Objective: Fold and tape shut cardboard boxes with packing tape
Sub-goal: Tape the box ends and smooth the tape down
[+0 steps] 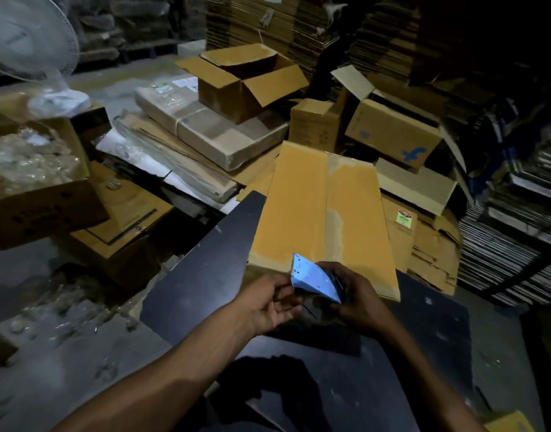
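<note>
Dim warehouse stacks of flattened cardboard [299, 23] rose behind a dark table [212, 260], on which lay a long closed cardboard box [314, 213] with tape along its centre seam. At the near end of that box both forearms reached forward. The right hand [358, 296] curled its fingers round a tape dispenser [314, 280] with a pale blue blade guard, held just over the box's near edge. The left hand [268, 302] was palm up beside it, fingers loosely bent, fingertips at the dispenser's left side; whether they pinched tape could not be told. Beyond the box sat an open carton [246, 85]; to its left, a carton of clear plastic wrap [28, 163] and a white fan [31, 35].
</note>
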The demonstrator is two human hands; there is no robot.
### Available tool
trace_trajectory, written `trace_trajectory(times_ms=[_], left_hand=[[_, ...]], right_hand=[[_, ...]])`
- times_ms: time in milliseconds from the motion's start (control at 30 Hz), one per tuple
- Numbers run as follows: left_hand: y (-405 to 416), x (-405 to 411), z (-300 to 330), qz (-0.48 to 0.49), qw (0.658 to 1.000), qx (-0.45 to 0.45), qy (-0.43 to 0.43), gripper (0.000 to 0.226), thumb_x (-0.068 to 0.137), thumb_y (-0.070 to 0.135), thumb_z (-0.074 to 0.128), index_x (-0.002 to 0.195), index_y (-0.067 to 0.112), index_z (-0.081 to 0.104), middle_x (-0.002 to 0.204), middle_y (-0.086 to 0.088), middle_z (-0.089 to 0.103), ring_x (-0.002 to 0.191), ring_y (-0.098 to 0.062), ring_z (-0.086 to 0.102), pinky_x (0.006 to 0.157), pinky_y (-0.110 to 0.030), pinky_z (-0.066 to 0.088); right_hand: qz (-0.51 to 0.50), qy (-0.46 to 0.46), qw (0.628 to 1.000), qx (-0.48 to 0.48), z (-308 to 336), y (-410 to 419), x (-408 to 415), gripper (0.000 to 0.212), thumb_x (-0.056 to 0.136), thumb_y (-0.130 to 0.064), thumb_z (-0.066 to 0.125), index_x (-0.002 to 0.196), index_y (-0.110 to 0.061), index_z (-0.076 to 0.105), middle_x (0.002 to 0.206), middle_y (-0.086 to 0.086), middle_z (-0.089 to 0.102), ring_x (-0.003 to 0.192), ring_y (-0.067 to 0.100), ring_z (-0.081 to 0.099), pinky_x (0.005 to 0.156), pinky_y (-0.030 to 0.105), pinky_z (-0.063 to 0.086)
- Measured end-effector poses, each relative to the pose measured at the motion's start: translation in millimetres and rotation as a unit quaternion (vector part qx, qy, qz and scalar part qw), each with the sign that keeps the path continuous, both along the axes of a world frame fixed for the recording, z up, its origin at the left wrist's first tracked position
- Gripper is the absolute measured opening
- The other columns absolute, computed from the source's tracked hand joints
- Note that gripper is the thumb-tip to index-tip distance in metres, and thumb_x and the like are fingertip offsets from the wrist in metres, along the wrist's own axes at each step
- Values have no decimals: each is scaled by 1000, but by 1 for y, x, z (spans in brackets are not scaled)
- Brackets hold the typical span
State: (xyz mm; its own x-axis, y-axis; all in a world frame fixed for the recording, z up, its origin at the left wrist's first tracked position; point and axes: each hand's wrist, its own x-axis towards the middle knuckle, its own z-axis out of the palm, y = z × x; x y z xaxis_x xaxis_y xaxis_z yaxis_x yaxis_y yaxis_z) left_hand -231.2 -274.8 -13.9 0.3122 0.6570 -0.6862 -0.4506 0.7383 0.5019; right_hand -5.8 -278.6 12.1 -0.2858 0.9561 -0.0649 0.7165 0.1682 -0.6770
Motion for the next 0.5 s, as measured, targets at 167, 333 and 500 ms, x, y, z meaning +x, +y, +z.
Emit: trace_trajectory(times_ms=[167, 333, 500], left_hand=[[23, -10, -10, 57, 981, 88, 160, 17, 107, 8, 64, 99, 3, 78, 80, -15, 80, 59, -18, 71, 51, -31, 63], [46, -42, -25, 109, 956, 139, 233, 18, 105, 11, 73, 101, -7, 75, 85, -23, 79, 61, -23, 74, 51, -32, 62], [64, -91, -52, 158, 958, 101, 219, 11, 99, 0, 77, 97, -10, 73, 83, -26, 72, 67, -31, 72, 65, -40, 66]], right_hand=[[26, -75, 995, 52, 8, 17, -12, 75, 75, -55, 90, 141, -42, 57, 131, -25, 59, 115, 4, 62, 90, 31, 56], [96, -240, 961, 100, 30, 33, -32, 83, 85, -70, 72, 154, -49, 32, 125, -12, 57, 103, 23, 64, 78, 45, 57], [164, -319, 931, 67, 57, 52, -36, 94, 94, -55, 72, 164, -59, 8, 108, -1, 54, 85, 27, 57, 66, 41, 43]])
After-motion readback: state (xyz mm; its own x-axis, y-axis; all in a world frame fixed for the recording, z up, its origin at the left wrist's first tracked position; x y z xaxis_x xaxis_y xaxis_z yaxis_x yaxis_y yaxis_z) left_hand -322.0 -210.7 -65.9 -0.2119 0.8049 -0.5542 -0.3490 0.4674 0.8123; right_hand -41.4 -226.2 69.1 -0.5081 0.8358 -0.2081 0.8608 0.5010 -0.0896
